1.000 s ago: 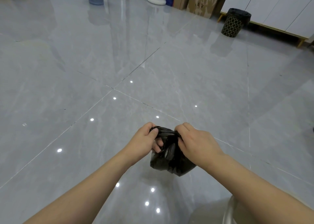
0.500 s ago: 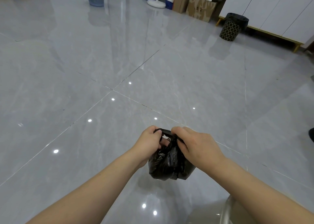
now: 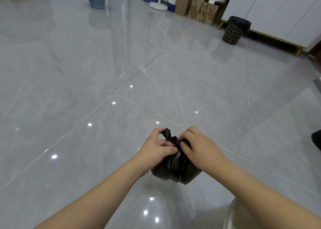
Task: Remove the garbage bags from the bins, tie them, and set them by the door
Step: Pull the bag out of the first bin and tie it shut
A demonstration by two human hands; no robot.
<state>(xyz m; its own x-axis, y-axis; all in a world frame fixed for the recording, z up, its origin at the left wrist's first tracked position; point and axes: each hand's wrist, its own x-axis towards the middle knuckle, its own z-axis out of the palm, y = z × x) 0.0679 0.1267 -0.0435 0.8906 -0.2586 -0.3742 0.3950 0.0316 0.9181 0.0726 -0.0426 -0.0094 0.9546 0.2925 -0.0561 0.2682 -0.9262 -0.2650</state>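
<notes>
Change: since a second ago I see a twisted tail standing above the knot.
Hands: left hand (image 3: 157, 151) and right hand (image 3: 199, 147) pinch the crinkled black garbage bag (image 3: 175, 169).
Floor: glossy grey tile (image 3: 156, 72).

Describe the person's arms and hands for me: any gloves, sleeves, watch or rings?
Both forearms are bare up to the frame edge, with no sleeves in view. The left hand and right hand wear no gloves. No watch, bracelet or ring shows on the visible wrists and fingers.

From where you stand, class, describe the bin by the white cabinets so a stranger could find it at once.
Look to the white cabinets far right. On the floor before their wooden base stands a black bin with a gold honeycomb pattern and black liner, unlike the plain blue bin far left.
</notes>
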